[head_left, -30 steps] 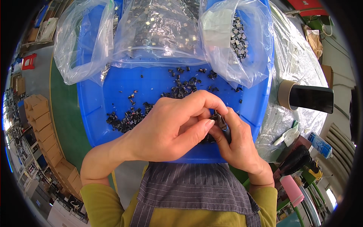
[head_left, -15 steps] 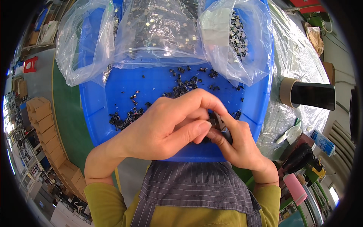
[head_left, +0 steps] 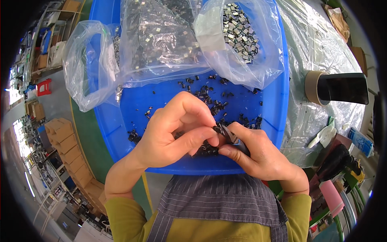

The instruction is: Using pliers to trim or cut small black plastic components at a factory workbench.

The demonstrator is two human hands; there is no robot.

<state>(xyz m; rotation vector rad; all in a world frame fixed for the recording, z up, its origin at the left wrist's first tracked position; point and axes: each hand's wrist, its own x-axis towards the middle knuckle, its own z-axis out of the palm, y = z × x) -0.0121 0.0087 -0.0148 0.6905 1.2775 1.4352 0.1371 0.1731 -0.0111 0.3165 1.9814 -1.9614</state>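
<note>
Over blue tray [head_left: 121, 117]: left hand [head_left: 177, 133], right hand [head_left: 258, 155] pinch small black part [head_left: 223, 131] together.

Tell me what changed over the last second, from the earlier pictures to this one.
Very little. The left hand and right hand stay pressed together over the blue tray, pinching a small black part between their fingertips; the fingers only shifted slightly, so the part shows a bit more. Nothing was picked up or let go. The loose black parts, the clear bags and the tape roll stayed put.
</note>
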